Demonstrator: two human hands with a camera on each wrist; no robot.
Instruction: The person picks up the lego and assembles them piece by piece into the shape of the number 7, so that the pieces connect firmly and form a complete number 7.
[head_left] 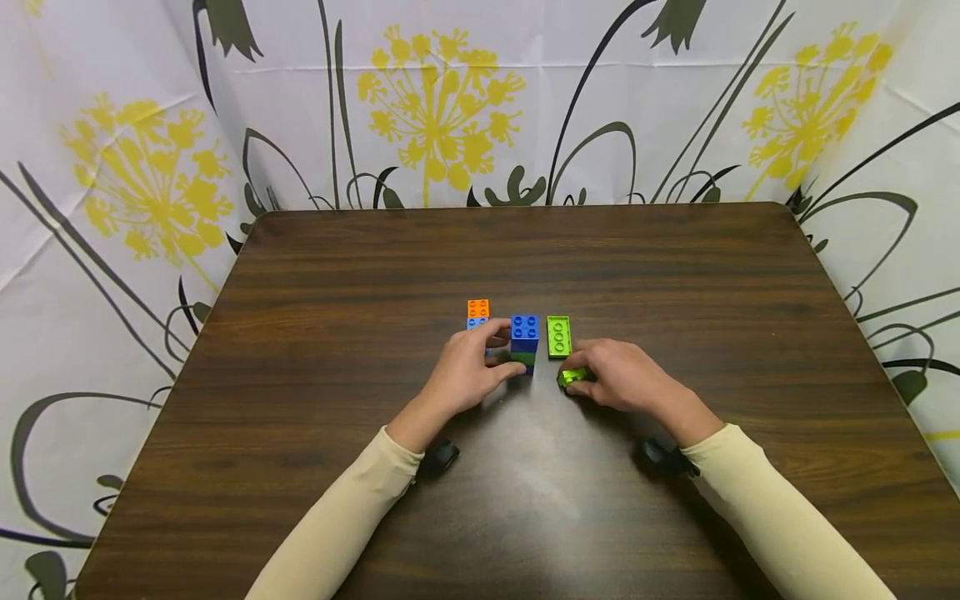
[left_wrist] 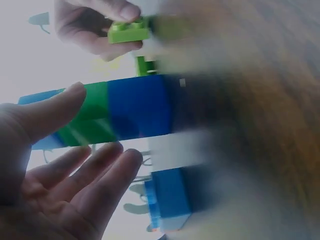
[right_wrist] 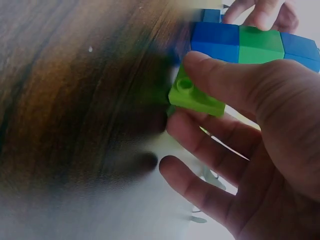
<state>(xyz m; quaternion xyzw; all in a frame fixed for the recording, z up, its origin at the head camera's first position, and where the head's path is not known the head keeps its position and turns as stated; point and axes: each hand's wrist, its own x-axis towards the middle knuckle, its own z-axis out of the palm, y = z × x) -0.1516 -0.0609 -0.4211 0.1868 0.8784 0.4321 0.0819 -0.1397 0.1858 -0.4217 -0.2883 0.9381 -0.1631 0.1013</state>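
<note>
A tower of stacked toy bricks, blue over green over blue (head_left: 525,328), stands upright on the table. My left hand (head_left: 468,367) holds it from the left, thumb on its near side and fingers around the far side. In my right hand (head_left: 618,375) a lime green brick (right_wrist: 200,97) is pinched between thumb and fingers, to the right of the tower and close to the tabletop. Just beyond that hand lies another lime green brick (head_left: 558,337), hollow underside up. Behind my left fingers are a lighter blue brick (left_wrist: 170,197), partly hidden, and an orange brick (head_left: 477,308).
The dark wooden table (head_left: 360,267) spreads out around the bricks. A white curtain with yellow and grey flower prints (head_left: 300,92) hangs along its back and sides. Dark wrist cameras (head_left: 438,458) sit below both wrists.
</note>
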